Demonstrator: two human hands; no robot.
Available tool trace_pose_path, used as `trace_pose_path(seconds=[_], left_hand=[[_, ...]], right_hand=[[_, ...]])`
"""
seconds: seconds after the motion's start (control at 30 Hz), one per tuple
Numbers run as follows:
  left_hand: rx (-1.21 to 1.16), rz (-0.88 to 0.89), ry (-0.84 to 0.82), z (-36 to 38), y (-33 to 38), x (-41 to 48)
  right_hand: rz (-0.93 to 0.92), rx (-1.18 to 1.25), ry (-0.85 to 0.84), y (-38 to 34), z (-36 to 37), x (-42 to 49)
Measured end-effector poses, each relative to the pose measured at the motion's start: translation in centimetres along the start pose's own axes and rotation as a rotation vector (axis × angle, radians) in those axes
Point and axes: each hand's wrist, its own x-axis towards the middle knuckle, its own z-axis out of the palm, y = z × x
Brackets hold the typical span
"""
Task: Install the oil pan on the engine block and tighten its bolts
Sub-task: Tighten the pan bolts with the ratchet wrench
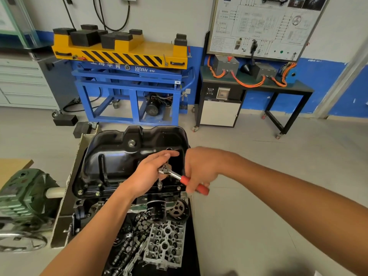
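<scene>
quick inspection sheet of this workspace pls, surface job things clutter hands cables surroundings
surface: engine block on a stand, oil pan seated on top
job's things: ratchet with its socket down on the pan's near flange; flange bolts seen at left
clutter: cylinder head and camshafts lying below the block
hands: left hand rests flat on the ratchet head; right hand grips its red handle
cables: orange cables on the bench, black cables on the wall
surroundings: yellow lift table, wiring board

Open floor (278,196) right of the oil pan (127,154); green motor (23,198) crowds its left.
</scene>
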Motion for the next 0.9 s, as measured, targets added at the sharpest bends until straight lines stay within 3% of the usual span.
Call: trace_pose_path(seconds=[0.17, 0.33, 0.57, 0.77, 0.9], left_hand=[[-0.003, 0.012, -0.094, -0.2, -0.2, 0.1], [0.001, 0.048, -0.157, -0.6, -0.3, 0.0], [-0.013, 0.078, -0.014, -0.6, -0.5, 0.3], [0.09, 0.066, -0.014, 0.1, -0.3, 0.7], [0.065, 0.079, -0.034, 0.1, 0.1, 0.6]], right_hand=[[-0.002, -0.185, 0.474, 1.5, -0.7, 1.4], [-0.123, -0.159, 0.583, 2.2, 0.2, 2.6], [-0.132, -0.125, 0.485, 2.0, 0.4, 0.8], [-0.291, 0.097, 0.148, -0.6, 2.0, -0.9], [-0.302, 0.274, 0.257, -3.6, 4.2, 0.1]])
